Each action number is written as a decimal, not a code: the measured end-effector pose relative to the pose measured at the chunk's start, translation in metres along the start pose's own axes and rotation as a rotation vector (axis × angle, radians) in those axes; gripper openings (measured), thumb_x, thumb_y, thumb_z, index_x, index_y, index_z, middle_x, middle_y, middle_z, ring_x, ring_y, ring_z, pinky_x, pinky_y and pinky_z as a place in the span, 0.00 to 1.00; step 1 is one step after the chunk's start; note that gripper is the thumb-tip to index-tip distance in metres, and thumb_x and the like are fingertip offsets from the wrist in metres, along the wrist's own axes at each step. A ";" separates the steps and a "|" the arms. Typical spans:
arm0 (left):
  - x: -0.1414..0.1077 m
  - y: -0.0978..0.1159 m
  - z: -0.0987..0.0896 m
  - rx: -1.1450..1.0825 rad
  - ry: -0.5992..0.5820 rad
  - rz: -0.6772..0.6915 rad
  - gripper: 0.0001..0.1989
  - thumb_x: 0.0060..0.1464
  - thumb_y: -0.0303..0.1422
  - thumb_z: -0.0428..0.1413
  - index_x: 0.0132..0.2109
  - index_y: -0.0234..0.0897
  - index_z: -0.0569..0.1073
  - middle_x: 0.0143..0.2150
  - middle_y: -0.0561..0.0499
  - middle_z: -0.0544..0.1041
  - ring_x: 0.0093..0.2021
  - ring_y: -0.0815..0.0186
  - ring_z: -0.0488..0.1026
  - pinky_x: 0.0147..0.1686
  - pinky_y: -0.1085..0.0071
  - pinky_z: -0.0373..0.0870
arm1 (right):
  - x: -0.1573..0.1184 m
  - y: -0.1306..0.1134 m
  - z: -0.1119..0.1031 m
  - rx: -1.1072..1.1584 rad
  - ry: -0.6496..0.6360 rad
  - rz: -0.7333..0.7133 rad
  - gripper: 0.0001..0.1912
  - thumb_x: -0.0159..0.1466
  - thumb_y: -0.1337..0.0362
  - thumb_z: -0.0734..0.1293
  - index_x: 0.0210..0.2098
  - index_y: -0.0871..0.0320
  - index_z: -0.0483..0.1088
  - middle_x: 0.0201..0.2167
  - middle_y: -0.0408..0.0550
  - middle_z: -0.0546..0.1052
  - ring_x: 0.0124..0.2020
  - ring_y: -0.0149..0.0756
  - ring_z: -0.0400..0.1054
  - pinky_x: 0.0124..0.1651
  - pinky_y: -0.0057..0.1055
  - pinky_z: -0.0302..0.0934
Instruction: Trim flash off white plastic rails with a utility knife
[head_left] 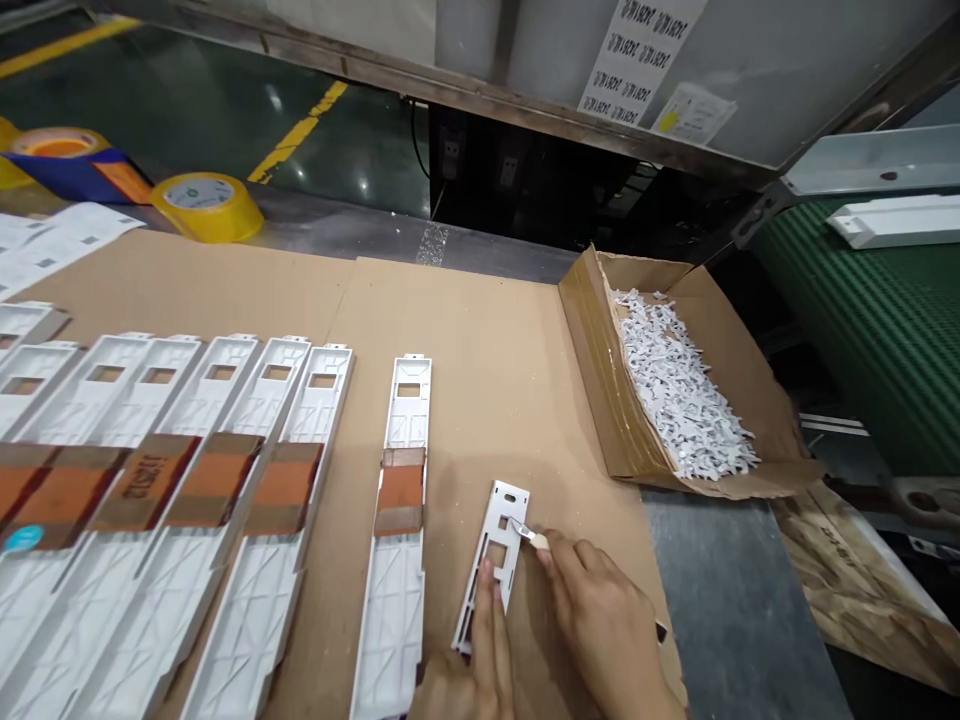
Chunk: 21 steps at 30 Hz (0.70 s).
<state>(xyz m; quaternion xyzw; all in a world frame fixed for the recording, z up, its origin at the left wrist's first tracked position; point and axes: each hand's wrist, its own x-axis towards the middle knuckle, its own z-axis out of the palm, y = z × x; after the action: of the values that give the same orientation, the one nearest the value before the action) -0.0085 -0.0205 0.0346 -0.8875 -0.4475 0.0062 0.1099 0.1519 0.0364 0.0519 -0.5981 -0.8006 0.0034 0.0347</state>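
A small white plastic plate (517, 500) with square cut-outs lies tilted on the cardboard. My left hand (469, 675) rests on its lower end, index and middle fingers stretched out and pressing it down; the thumb is hidden. My right hand (607, 625) is closed around a small craft knife (534, 537), whose blade tip touches the plate by the upper square hole. Just left of the plate lies a long white plastic housing (394, 580) with a strip of orange-brown tape across it. Several similar taped housings (281, 490) lie side by side further left.
A cardboard box (600, 370) of small white plastic pieces (675, 390) stands at the right. Yellow tape rolls (206, 207) and printed paper (67, 240) lie at the back left. Cardboard (480, 340) covers the table; a green conveyor belt (862, 320) runs at far right.
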 end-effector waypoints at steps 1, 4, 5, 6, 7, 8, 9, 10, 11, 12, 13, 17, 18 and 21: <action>0.000 0.000 0.000 -0.001 -0.006 -0.002 0.21 0.44 0.23 0.54 0.48 0.29 0.73 0.51 0.29 0.68 0.11 0.75 0.57 0.10 0.74 0.58 | 0.000 0.000 0.000 -0.004 -0.004 -0.006 0.22 0.71 0.58 0.47 0.39 0.55 0.69 0.23 0.44 0.71 0.24 0.33 0.68 0.26 0.28 0.52; -0.001 0.002 0.002 -0.003 -0.008 -0.005 0.21 0.44 0.23 0.54 0.48 0.28 0.73 0.51 0.29 0.68 0.11 0.76 0.57 0.11 0.74 0.58 | 0.000 0.001 0.002 -0.006 0.002 -0.015 0.21 0.71 0.58 0.47 0.38 0.55 0.69 0.22 0.43 0.70 0.23 0.33 0.68 0.25 0.28 0.51; -0.001 0.003 0.003 0.002 -0.001 -0.010 0.21 0.44 0.23 0.53 0.48 0.29 0.73 0.52 0.30 0.68 0.11 0.76 0.56 0.11 0.74 0.58 | 0.000 0.001 0.003 0.000 0.011 -0.014 0.21 0.71 0.58 0.47 0.38 0.54 0.69 0.22 0.42 0.70 0.23 0.33 0.67 0.25 0.28 0.51; -0.002 0.004 0.004 0.007 0.006 -0.016 0.21 0.44 0.23 0.53 0.48 0.29 0.73 0.52 0.30 0.68 0.11 0.76 0.56 0.11 0.74 0.58 | 0.000 0.001 0.003 0.008 0.018 -0.012 0.21 0.71 0.58 0.48 0.38 0.54 0.69 0.22 0.42 0.70 0.23 0.32 0.68 0.25 0.28 0.51; -0.002 0.004 0.006 0.014 0.013 -0.021 0.21 0.44 0.23 0.53 0.48 0.30 0.73 0.51 0.31 0.69 0.11 0.76 0.56 0.11 0.74 0.58 | 0.000 0.001 0.004 0.016 0.023 -0.009 0.20 0.71 0.58 0.48 0.38 0.53 0.69 0.22 0.41 0.70 0.23 0.32 0.68 0.25 0.28 0.51; -0.003 0.005 0.007 0.022 0.019 -0.027 0.21 0.44 0.23 0.53 0.48 0.30 0.73 0.51 0.32 0.69 0.11 0.76 0.56 0.11 0.75 0.58 | 0.000 0.002 0.004 0.022 0.023 -0.007 0.20 0.71 0.58 0.48 0.39 0.53 0.69 0.23 0.41 0.70 0.23 0.32 0.68 0.25 0.28 0.51; -0.003 0.005 0.007 0.028 0.022 -0.032 0.21 0.44 0.23 0.53 0.48 0.30 0.73 0.51 0.33 0.69 0.11 0.77 0.56 0.11 0.75 0.58 | 0.001 0.002 0.004 0.024 0.017 -0.005 0.20 0.71 0.58 0.48 0.39 0.53 0.69 0.23 0.41 0.71 0.24 0.32 0.68 0.25 0.28 0.51; -0.003 0.005 0.008 0.033 0.020 -0.033 0.21 0.43 0.23 0.53 0.48 0.30 0.73 0.51 0.33 0.69 0.11 0.77 0.55 0.11 0.75 0.57 | 0.001 0.002 0.004 0.022 0.008 -0.005 0.20 0.71 0.58 0.48 0.38 0.53 0.69 0.23 0.41 0.71 0.24 0.32 0.68 0.26 0.28 0.51; -0.003 0.005 0.008 0.035 0.018 -0.035 0.22 0.43 0.23 0.54 0.48 0.30 0.73 0.51 0.34 0.69 0.11 0.77 0.55 0.11 0.75 0.57 | 0.002 0.002 0.004 0.019 -0.003 -0.007 0.20 0.71 0.57 0.48 0.39 0.53 0.69 0.24 0.41 0.71 0.24 0.32 0.68 0.26 0.28 0.51; -0.003 0.005 0.008 0.035 0.016 -0.035 0.22 0.42 0.23 0.54 0.48 0.30 0.73 0.51 0.34 0.70 0.11 0.77 0.55 0.11 0.75 0.57 | 0.003 0.002 0.004 0.015 -0.013 -0.009 0.20 0.71 0.57 0.48 0.39 0.53 0.69 0.24 0.41 0.71 0.24 0.32 0.68 0.26 0.28 0.51; -0.003 0.005 0.007 0.034 0.015 -0.035 0.22 0.42 0.23 0.54 0.48 0.30 0.73 0.51 0.34 0.70 0.11 0.77 0.55 0.11 0.76 0.57 | 0.003 0.002 0.004 0.009 -0.022 -0.011 0.20 0.71 0.57 0.47 0.39 0.53 0.69 0.24 0.41 0.71 0.24 0.32 0.68 0.25 0.28 0.51; -0.003 0.003 0.007 0.042 0.016 -0.026 0.22 0.41 0.22 0.54 0.48 0.31 0.73 0.51 0.36 0.70 0.11 0.78 0.54 0.11 0.76 0.57 | 0.005 0.001 0.002 -0.022 -0.054 -0.022 0.21 0.71 0.58 0.47 0.39 0.52 0.69 0.24 0.42 0.72 0.24 0.33 0.68 0.24 0.29 0.50; -0.003 0.003 0.007 0.051 0.016 -0.021 0.22 0.41 0.22 0.54 0.48 0.31 0.73 0.51 0.36 0.70 0.11 0.78 0.53 0.11 0.76 0.56 | 0.005 0.001 0.001 -0.029 -0.063 -0.023 0.22 0.71 0.58 0.46 0.38 0.53 0.69 0.23 0.42 0.71 0.24 0.33 0.68 0.24 0.29 0.50; -0.004 0.004 0.008 0.071 0.009 -0.017 0.22 0.42 0.23 0.54 0.48 0.31 0.73 0.52 0.36 0.69 0.11 0.78 0.55 0.11 0.77 0.57 | 0.008 0.002 -0.002 -0.050 -0.107 -0.014 0.22 0.71 0.59 0.46 0.38 0.53 0.69 0.23 0.43 0.72 0.24 0.34 0.69 0.23 0.29 0.49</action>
<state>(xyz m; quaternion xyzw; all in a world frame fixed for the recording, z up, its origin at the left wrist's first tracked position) -0.0087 -0.0241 0.0253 -0.8792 -0.4540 0.0173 0.1435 0.1519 0.0442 0.0539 -0.5920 -0.8055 0.0148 -0.0230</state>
